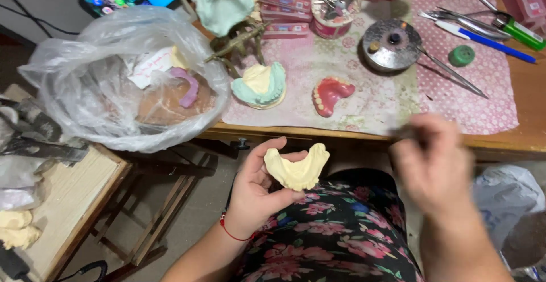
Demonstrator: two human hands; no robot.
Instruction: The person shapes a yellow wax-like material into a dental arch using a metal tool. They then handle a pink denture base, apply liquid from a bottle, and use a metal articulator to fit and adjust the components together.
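Note:
My left hand holds a pale yellow plaster dental cast by its edge, above my lap in flowered cloth. My right hand is blurred in motion to the right of the cast, fingers curled around a thin dark tool whose tip shows at its upper left; the tool is hard to make out. On the table edge beyond lie a pink denture with white teeth and a yellow cast set in a mint green impression.
A clear plastic bag with a pink wax piece sits at the left of the wooden table. A round metal dish, long metal instruments, pens, pink boxes and a cup of tools lie on a pink cloth. A low wooden stand is at left.

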